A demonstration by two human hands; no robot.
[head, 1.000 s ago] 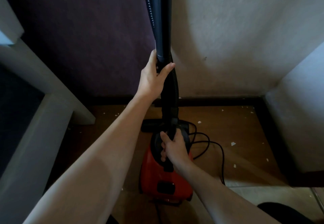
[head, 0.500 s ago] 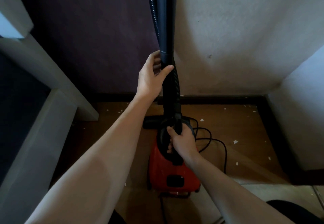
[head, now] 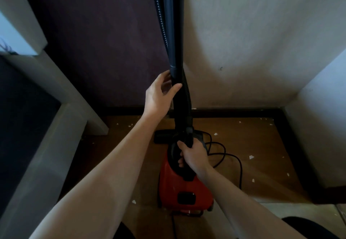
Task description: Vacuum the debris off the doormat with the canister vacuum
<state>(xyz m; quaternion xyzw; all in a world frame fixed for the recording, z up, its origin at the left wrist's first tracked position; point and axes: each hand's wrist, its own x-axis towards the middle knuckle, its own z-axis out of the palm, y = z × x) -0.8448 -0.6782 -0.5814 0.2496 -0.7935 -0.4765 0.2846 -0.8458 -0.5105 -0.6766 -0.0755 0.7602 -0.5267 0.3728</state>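
Note:
A red canister vacuum (head: 184,188) stands on the brown doormat (head: 252,145). My right hand (head: 192,156) is wrapped around its black carry handle (head: 174,161). My left hand (head: 159,94) grips the black upright wand (head: 173,33), with the ribbed hose (head: 187,96) running beside it. The black floor nozzle (head: 162,135) rests flat on the mat behind the canister. Small white scraps of debris (head: 251,157) are scattered over the mat.
A black power cord (head: 230,156) loops on the mat to the right of the vacuum. White furniture (head: 61,107) borders the left, a white wall (head: 262,51) lies ahead and a white panel (head: 322,122) stands on the right. Pale floor tile (head: 280,210) starts at the mat's near edge.
The canister and my right hand on its handle have shifted a little to the right in view. My left hand stays on the wand at about the same height.

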